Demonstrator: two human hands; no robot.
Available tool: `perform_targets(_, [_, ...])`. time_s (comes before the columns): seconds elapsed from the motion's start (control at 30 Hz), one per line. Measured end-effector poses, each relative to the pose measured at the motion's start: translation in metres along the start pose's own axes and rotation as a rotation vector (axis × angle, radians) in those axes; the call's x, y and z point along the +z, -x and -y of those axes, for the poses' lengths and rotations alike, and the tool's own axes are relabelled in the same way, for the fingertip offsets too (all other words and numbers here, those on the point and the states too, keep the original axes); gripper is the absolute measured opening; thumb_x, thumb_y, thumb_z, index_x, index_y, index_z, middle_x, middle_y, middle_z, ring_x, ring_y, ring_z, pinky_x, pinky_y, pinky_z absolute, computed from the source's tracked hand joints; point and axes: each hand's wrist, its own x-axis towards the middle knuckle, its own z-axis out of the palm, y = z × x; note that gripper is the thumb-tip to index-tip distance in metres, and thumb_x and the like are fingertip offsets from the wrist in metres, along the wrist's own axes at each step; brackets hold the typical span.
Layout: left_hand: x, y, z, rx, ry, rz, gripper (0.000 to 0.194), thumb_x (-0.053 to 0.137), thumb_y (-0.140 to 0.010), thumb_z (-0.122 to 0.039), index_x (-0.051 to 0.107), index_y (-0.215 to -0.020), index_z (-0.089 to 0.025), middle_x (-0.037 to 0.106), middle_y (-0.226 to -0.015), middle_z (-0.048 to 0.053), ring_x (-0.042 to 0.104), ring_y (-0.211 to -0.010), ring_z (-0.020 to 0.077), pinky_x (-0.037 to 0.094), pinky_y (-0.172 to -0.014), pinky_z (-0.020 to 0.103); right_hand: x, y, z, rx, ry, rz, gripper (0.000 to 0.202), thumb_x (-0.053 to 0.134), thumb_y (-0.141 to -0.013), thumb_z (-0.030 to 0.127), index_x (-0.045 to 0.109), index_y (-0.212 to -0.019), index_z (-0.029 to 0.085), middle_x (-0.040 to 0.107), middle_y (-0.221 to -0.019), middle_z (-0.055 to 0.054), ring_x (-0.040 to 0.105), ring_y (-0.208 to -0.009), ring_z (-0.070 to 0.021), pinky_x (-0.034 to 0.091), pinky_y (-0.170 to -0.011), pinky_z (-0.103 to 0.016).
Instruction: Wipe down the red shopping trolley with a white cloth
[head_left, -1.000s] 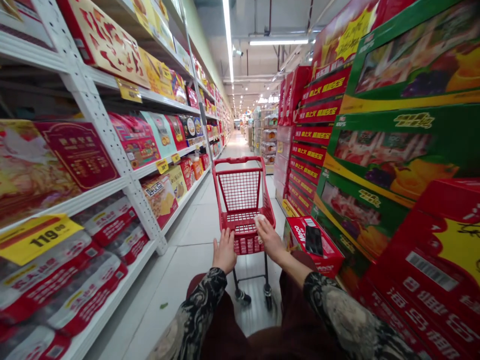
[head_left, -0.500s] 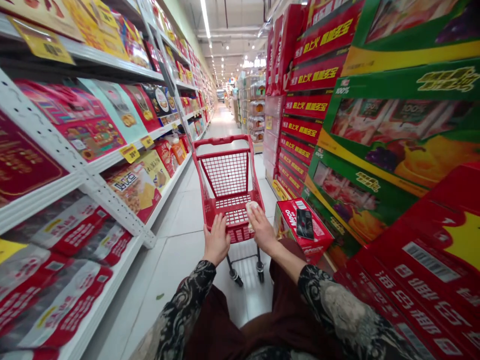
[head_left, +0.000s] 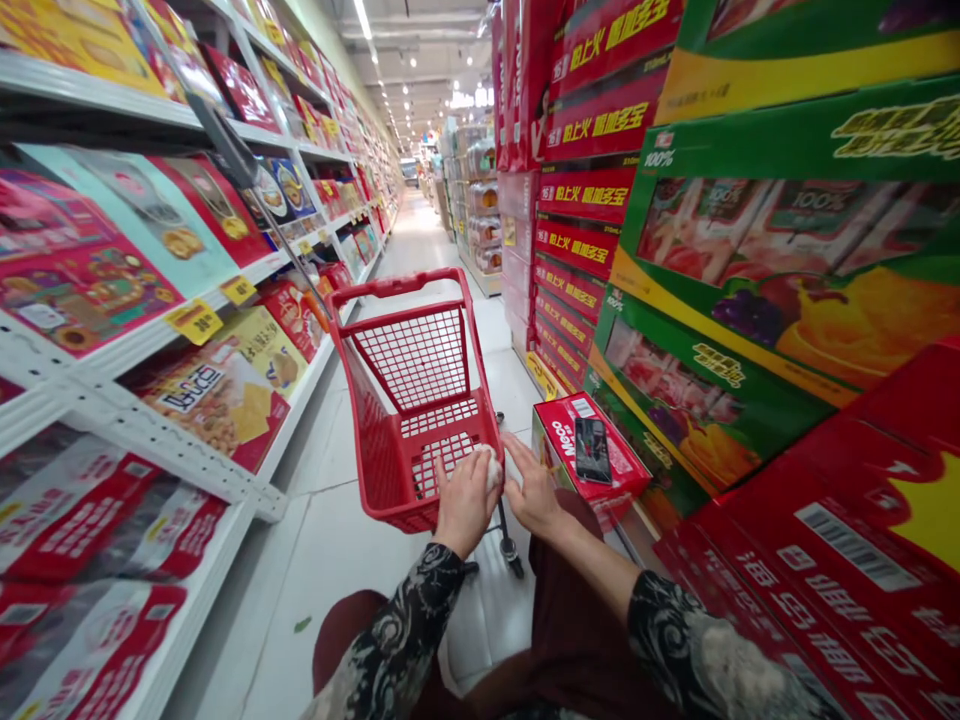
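Observation:
A red shopping cart [head_left: 382, 455] with a grid back stands directly in front of my knees, its basket angled to the left. My left hand [head_left: 465, 505] is at its near right corner, fingers curled over a crumpled white wipe [head_left: 493, 468] that shows beside the fingertips. Just outside the same corner, my right hand [head_left: 534, 492] has its fingers stretched out and holds nothing. It is close beside the wipe; whether it touches the cart rim I cannot tell.
A dark phone [head_left: 592, 450] lies on a red carton [head_left: 559, 425] by my right knee. Stacked green juice cartons [head_left: 667, 260] and red drink cases [head_left: 581, 195] rise on the right. White shelves [head_left: 262, 265] with packaged snacks line the left. The tiled aisle [head_left: 420, 215] runs ahead.
The wipe has passed from my right hand to my left. My left hand has moved right along the cart. The cart has shifted left and turned, and the view has swung slightly right.

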Motion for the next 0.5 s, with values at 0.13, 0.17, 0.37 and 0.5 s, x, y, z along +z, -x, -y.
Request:
perform_targets(0.13, [0.006,0.007,0.008,0.053,-0.047,-0.045,0.043,0.041,-0.083,-0.024,0.045,-0.126,-0.018,0.049,-0.13,0.011,0.044,-0.12,0.0218,-0.004,-0.108,0.052,0.009,-0.021,0.0,0.075,0.169,0.066,0.041,0.04,-0.081,0.015,0.053,-0.12,0.013,0.039,-0.137,-0.012,0.027,-0.13,-0.0244,0.027,-0.104,-0.046])
perform_targets(0.17, [0.007,0.009,0.011,0.065,-0.053,-0.054,0.043,0.04,-0.083,-0.024,0.045,-0.125,-0.018,0.049,-0.13,0.011,0.045,-0.12,0.0212,-0.005,-0.108,0.051,0.011,-0.026,0.001,0.101,0.195,0.111,0.039,0.04,-0.082,0.016,0.055,-0.118,0.014,0.04,-0.137,-0.011,0.027,-0.13,-0.0249,0.028,-0.103,-0.048])
perform_targets(0.37, [0.0,0.015,0.046,0.152,-0.107,-0.083,0.039,0.039,-0.085,-0.025,0.048,-0.123,-0.022,0.051,-0.128,0.008,0.048,-0.117,0.0187,-0.007,-0.109,0.048,0.018,-0.038,0.004,0.091,0.291,0.211,0.037,0.042,-0.084,0.019,0.051,-0.12,0.024,0.039,-0.138,-0.004,0.028,-0.13,-0.0236,0.024,-0.101,-0.052])
perform_targets(0.5, [-0.01,0.025,0.079,0.104,-0.166,-0.093,0.038,0.037,-0.086,-0.024,0.049,-0.121,-0.024,0.053,-0.127,0.008,0.05,-0.116,0.0186,-0.006,-0.108,0.049,0.025,-0.045,-0.003,0.092,0.309,0.197,0.039,0.041,-0.083,0.017,0.051,-0.12,0.024,0.039,-0.138,-0.003,0.029,-0.129,-0.0239,0.024,-0.102,-0.052])
